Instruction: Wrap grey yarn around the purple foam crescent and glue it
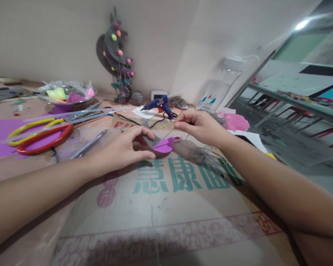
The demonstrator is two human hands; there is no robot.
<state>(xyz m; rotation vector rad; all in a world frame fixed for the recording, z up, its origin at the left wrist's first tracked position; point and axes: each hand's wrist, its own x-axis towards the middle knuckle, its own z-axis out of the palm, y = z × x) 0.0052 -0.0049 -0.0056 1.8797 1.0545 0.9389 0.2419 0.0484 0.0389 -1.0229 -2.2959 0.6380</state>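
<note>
My left hand [124,147] grips a curved felt piece [164,145], with a grey part by the fingers and a purple part curling toward the right. The thumb lies in front and the fingers are bent behind it. My right hand [201,127] is closed in a pinch on a thin grey yarn [170,133], which runs down from the fingertips to the felt piece. Below the right wrist, a loose tangle of grey yarn [202,154] rests on the printed sheet [127,225].
Behind the hands stands a blue glue gun [158,104]. To the left lie scissors [44,138] and a pen [90,143], with a bowl [68,103] behind. A grey moon ornament [111,48] leans at the wall. A water bottle [220,85] stands back right, near pink material [234,120].
</note>
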